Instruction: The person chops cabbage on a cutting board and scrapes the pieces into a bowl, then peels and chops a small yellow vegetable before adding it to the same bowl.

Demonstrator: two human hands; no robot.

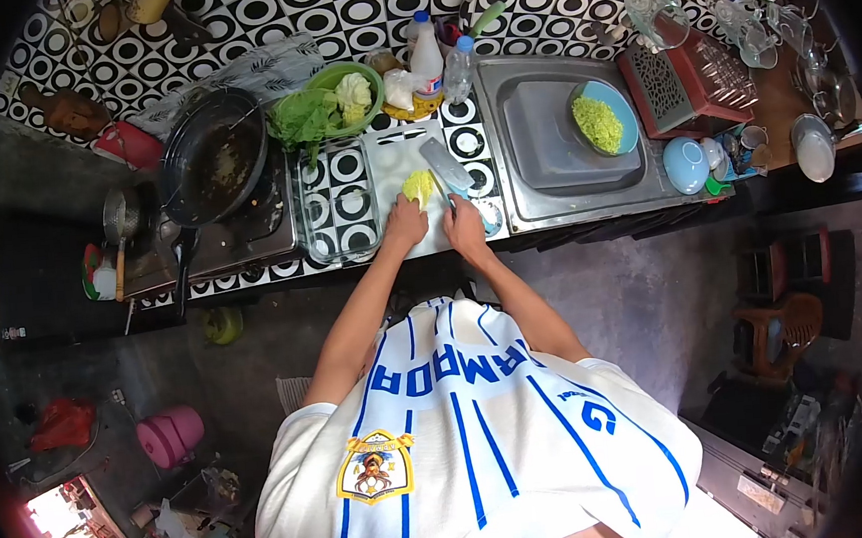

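My left hand is closed over a piece of yellow-green leafy vegetable, like cabbage, pressing it on a white cutting board. Gripped in my right hand is a knife, its narrow blade pointing away from me beside the vegetable. Just right of the blade lies a pale grey, flat rectangular object. Another knife-like utensil with dark parts rests across the far end of the board. A clear glass tray stands left of my left hand.
Beyond the tray, a green basket holds leafy greens and a cauliflower-like head. A black wok sits on the stove at left. On the right, a blue bowl of shredded vegetable stands in the sink area. Bottles line the wall.
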